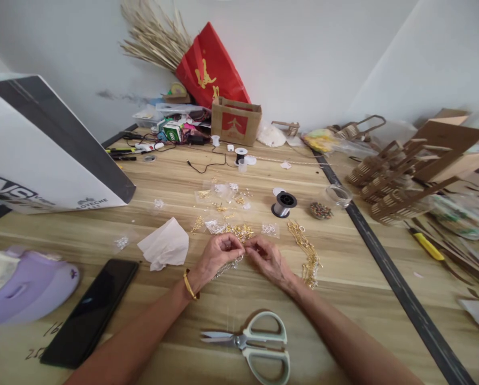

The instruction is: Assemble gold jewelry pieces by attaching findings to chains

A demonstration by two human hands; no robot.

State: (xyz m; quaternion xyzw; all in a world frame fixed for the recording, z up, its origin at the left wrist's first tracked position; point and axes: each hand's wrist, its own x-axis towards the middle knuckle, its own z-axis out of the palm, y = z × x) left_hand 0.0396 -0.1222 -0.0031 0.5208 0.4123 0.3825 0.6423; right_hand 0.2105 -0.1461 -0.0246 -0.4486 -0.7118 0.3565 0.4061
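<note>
The wooden table (344, 299) carries scissors (259, 342) at its near edge, a phone (91, 310) toward the left, a tissue (165, 246) and gold chains (307, 250) mid-surface.

Tiny item (244, 249) between the fingers (232, 243) indistinct; scissors (259, 342) partly beyond the bottom edge.

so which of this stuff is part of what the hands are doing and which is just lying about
In hand, likely: silvery chain pinched by left hand and right hand; gold findings; gold chains; thread spool; bead dish.
Lying about: scissors; phone; tissue; red bag; wooden racks.
</note>
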